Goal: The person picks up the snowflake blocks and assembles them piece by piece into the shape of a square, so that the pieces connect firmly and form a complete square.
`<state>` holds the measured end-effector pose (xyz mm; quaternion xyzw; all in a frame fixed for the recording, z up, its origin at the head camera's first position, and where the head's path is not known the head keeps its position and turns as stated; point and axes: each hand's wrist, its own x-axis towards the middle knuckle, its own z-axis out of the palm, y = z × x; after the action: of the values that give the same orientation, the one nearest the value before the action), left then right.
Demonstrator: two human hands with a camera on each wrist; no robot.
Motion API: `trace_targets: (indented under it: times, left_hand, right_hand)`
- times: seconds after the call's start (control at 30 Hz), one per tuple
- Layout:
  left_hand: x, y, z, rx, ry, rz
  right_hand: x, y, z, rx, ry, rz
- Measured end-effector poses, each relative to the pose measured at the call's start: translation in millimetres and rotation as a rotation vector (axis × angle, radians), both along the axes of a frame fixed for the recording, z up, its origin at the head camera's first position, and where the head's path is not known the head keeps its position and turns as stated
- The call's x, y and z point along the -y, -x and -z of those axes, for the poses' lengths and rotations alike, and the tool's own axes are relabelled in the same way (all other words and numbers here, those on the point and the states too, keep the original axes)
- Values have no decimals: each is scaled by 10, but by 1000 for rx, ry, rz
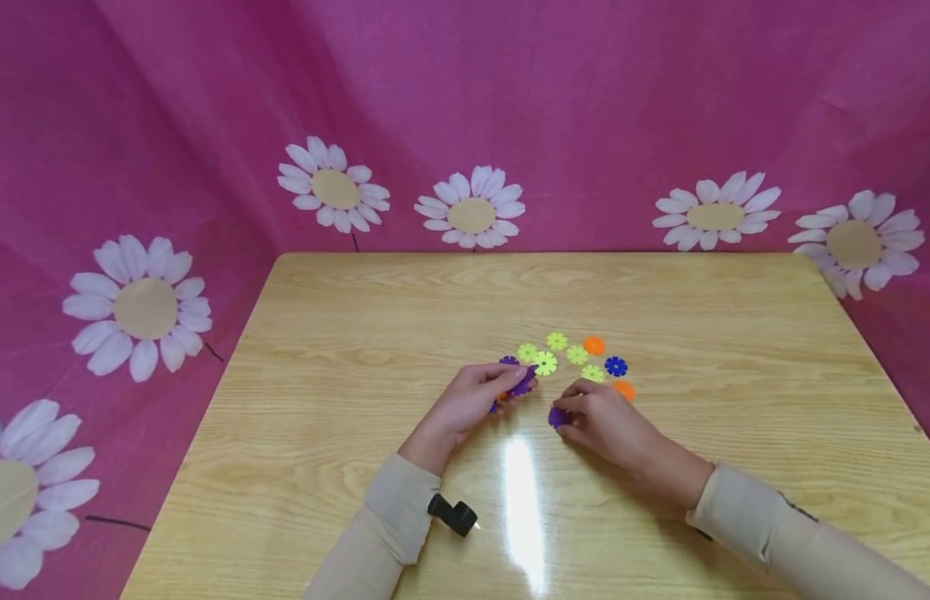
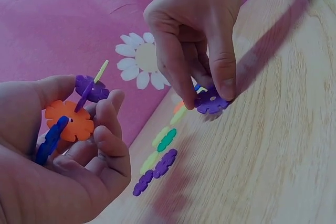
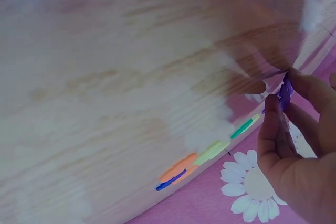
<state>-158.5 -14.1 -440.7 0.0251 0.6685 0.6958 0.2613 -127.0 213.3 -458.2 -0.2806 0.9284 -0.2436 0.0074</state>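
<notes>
My left hand holds a joined cluster of notched discs: an orange disc, a blue disc, purple discs and a yellow-green one seen edge-on. Thumb and fingers curl around it. To its right, my right hand pinches a single purple disc between thumb and fingertips, just above the table. The two hands are apart.
Loose discs lie beyond the hands: several yellow-green, orange, blue, and in the left wrist view green and purple. The wooden table meets a pink flowered cloth.
</notes>
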Motion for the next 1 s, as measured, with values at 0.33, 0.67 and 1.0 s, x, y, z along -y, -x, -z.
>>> trace_targets:
  times: [0.33,0.67,1.0]
  left_hand:
    - [3,-1,18,0,6,26]
    - [-32,-11,16,29,-16,-25]
    - [-47,-2,38,52,-12,-90]
  right_hand:
    - [-3,-6,-30,-18,-103,-75]
    - [-48,20,-115,-8,-7,-16]
    - [-167,117,-355,134,239,214]
